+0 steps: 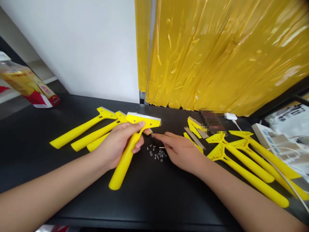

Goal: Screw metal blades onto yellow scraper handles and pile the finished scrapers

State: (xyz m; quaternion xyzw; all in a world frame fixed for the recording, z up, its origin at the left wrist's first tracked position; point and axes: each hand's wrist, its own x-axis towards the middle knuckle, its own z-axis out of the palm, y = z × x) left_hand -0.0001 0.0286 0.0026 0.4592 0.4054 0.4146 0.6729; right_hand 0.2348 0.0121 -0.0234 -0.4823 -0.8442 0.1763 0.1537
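Observation:
My left hand (125, 138) grips a yellow scraper (125, 158) just below its wide head, with the thumb on the head's face and a metal strip along the top edge. My right hand (180, 148) reaches in from the right, its index finger stretched toward the left fingertips. A thin, light metal rod (162, 147) sticks out from under its curled fingers; its other end is hidden. Small screws (156, 157) and nuts (161, 160) lie loose on the black table (154, 199) between the hands. Left of my left hand lie several scrapers (79, 132) with metal strips on their heads.
Several yellow scraper handles (251, 177) lie at the right, with yellow head plates and metal strips (194, 137) behind my right hand. A power strip (267, 141) and white cable (282, 170) are far right. A bottle (31, 83) stands back left; yellow plastic sheeting (205, 58) hangs behind.

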